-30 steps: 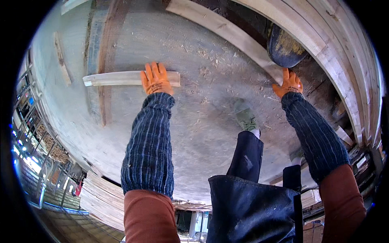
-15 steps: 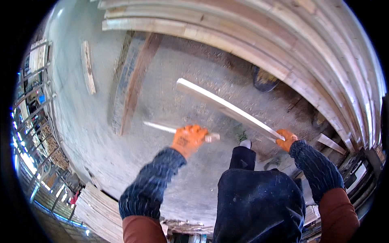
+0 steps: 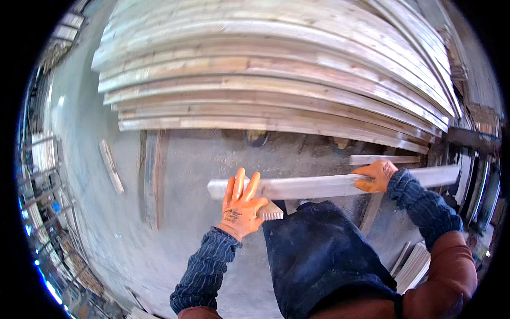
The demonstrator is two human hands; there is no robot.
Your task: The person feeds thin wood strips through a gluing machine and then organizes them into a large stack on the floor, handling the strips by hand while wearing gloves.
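A long pale wooden board [image 3: 313, 186] stretches across in front of me, and my right hand [image 3: 376, 176], in an orange glove, grips it toward its right part. Near the board's left end is my left hand [image 3: 241, 210], also gloved in orange. Its fingers are stretched out over the board, while the thumb lies on a short wooden piece [image 3: 272, 211] with a comb-like grooved end, held against the palm. The rest of that piece is hidden by the hand and the board.
Beyond the board, a wide stack of long planks [image 3: 265, 80] fills the far side. A wooden strip [image 3: 111, 166] lies on the grey concrete floor at left, beside a long beam [image 3: 153, 181]. More pale boards [image 3: 413, 268] lie at lower right, and metal racks [image 3: 50, 196] line the left.
The long board has swung from slanting to nearly level, and its left end now meets my left hand. The left fingers have opened out from their curl. My view has turned toward the plank stack.
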